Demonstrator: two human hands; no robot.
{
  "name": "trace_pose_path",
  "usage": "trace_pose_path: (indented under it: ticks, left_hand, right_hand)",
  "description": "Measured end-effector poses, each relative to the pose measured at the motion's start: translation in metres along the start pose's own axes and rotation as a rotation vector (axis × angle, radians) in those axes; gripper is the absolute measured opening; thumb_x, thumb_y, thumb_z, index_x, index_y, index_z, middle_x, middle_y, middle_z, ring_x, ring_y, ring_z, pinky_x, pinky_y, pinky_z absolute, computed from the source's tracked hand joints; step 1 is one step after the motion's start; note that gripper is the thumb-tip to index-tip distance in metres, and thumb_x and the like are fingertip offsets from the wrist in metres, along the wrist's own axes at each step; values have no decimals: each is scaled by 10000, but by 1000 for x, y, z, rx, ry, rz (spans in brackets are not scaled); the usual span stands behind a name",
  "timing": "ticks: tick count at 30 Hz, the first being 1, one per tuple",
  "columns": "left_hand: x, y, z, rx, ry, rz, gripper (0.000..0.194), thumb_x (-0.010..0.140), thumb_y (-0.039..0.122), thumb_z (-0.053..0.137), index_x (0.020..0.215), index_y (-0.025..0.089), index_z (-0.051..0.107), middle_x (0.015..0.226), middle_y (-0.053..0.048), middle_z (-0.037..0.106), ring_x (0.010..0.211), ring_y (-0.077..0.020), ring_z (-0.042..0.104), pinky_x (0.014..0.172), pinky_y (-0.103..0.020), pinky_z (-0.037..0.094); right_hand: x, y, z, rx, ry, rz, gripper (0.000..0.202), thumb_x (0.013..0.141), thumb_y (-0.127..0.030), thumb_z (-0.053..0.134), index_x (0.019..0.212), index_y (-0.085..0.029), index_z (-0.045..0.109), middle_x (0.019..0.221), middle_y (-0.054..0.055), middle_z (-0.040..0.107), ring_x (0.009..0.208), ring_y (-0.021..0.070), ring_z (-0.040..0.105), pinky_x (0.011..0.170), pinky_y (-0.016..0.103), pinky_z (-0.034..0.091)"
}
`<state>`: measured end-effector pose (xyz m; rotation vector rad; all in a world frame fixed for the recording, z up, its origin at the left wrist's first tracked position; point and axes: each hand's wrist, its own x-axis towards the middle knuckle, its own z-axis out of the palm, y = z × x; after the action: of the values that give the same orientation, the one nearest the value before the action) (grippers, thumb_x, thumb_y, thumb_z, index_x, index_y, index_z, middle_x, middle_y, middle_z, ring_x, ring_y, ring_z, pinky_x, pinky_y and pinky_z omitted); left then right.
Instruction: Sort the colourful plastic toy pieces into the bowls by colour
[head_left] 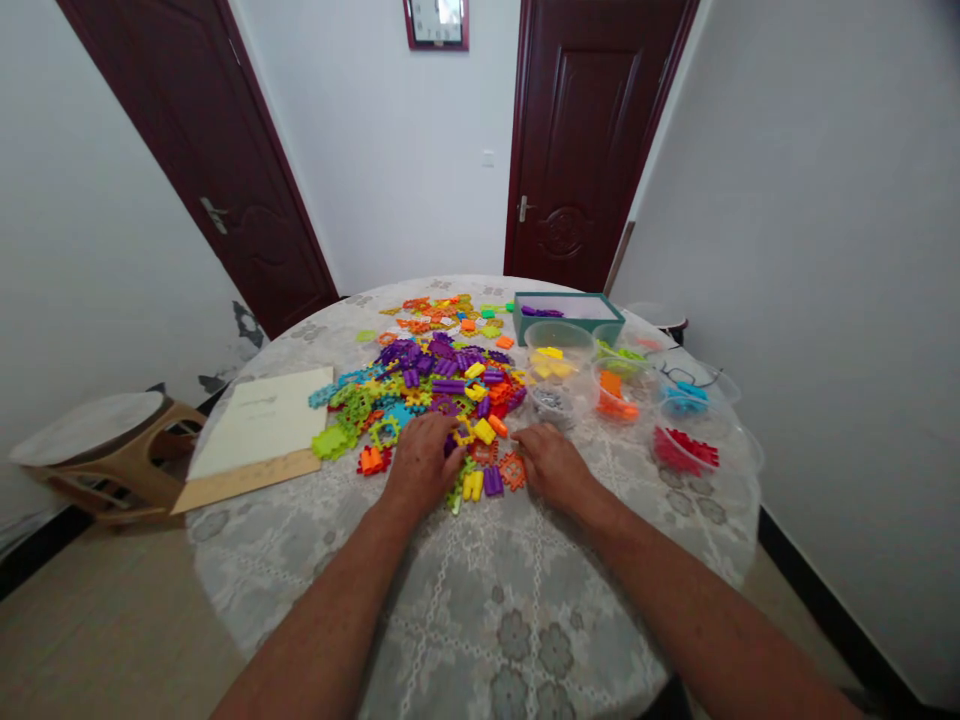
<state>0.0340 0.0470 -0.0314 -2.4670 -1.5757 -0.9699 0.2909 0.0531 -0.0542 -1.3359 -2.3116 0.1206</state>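
A heap of colourful plastic gears and connector pieces point(420, 380) spreads over the middle of the table. At its near edge lies my left hand point(426, 462), fingers curled down, with a purple piece point(451, 444) showing between thumb and forefinger; whether it is gripped is hidden. My right hand point(553, 464) rests on the cloth to the right, fingers loosely bent and thumb apart, nothing visible in it. Just beside its fingertips is an orange gear point(513, 470). Between the hands are a yellow connector point(472, 486), a purple connector point(493, 481) and a small orange piece point(498, 426).
Clear plastic tubs on the right hold sorted pieces: yellow point(551, 362), orange point(616, 396), blue point(685, 397) and red point(685, 452). Behind them stands a green-edged box point(570, 308). A notebook point(259, 420) and wooden ruler point(247, 480) lie left. Glasses point(694, 376) sit over the tubs.
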Motion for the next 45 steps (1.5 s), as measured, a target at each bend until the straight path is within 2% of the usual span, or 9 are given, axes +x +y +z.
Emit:
trace_pose_path:
  ticks: [4, 10, 15, 20, 25, 29, 37, 42, 45]
  left_hand:
    - [-1, -7, -9, -52, 29, -24, 281, 893, 246, 664, 1172, 221, 645, 1211, -106, 706, 1201, -293, 607, 1084, -471, 452]
    - [-2, -17, -11, -11, 38, -45, 274, 909, 261, 639, 1179, 217, 654, 1210, -104, 699, 1231, -294, 582, 1124, -481, 425]
    - [-4, -28, -8, 50, 73, -85, 302, 906, 256, 608, 1200, 195, 635, 1202, -121, 685, 1254, -313, 563, 1132, -480, 429]
    - [-6, -36, -4, 88, 115, -115, 308, 906, 262, 608, 1201, 176, 622, 1180, -142, 679, 1222, -328, 573, 1127, -505, 427]
    - [-2, -24, -13, 48, 152, -117, 253, 918, 261, 597, 1158, 186, 632, 1212, -146, 672, 1227, -314, 583, 1118, -500, 434]
    - [-1, -3, -24, -155, 151, -194, 237, 945, 314, 594, 1150, 207, 648, 1113, -92, 722, 1093, -258, 671, 1013, -426, 516]
    - [-5, 33, -16, -958, -302, -402, 385, 903, 418, 682, 1225, 210, 656, 868, -22, 740, 717, -169, 714, 619, -269, 562]
    - [2, 25, -15, -1016, -126, -572, 495, 877, 337, 688, 1337, 211, 556, 790, 23, 671, 626, -137, 680, 549, -245, 560]
    - [5, 18, -18, -991, -33, -698, 501, 881, 266, 655, 1364, 207, 535, 809, 11, 681, 666, -154, 719, 596, -279, 607]
  right_hand:
    - [-2, 7, -11, 68, -43, 43, 318, 925, -99, 505, 1157, -168, 711, 1060, 122, 719, 981, 238, 641, 884, 331, 470]
    - [-6, -7, -26, 82, -144, 5, 207, 903, -347, 669, 1040, -196, 704, 979, 77, 664, 883, 212, 611, 781, 305, 440]
    - [-5, -8, -26, 255, -166, 75, 170, 856, -323, 690, 948, -208, 605, 872, 20, 641, 756, 174, 573, 662, 280, 411]
    - [-1, -8, -22, 524, -26, 131, 87, 885, -260, 602, 965, -235, 577, 827, 4, 643, 715, 166, 580, 625, 273, 431]
    - [2, -8, -21, 512, 147, 174, 77, 896, -264, 587, 970, -241, 590, 775, -13, 606, 675, 161, 549, 630, 281, 431]
    - [2, -11, -20, 432, 255, 76, 58, 864, -176, 553, 890, -226, 568, 841, 14, 594, 761, 177, 554, 704, 305, 451]
    - [-1, -37, -11, 378, 282, -189, 126, 904, -128, 518, 932, -240, 566, 1028, 83, 624, 1039, 246, 592, 935, 406, 500]
    - [3, -35, -3, 273, 252, -154, 399, 947, -135, 511, 1329, -232, 571, 1357, 144, 556, 1292, 286, 519, 1093, 485, 453]
    - [8, -19, 6, 137, 213, -90, 467, 957, -139, 512, 1416, -212, 556, 1385, 164, 562, 1300, 311, 504, 1125, 541, 410]
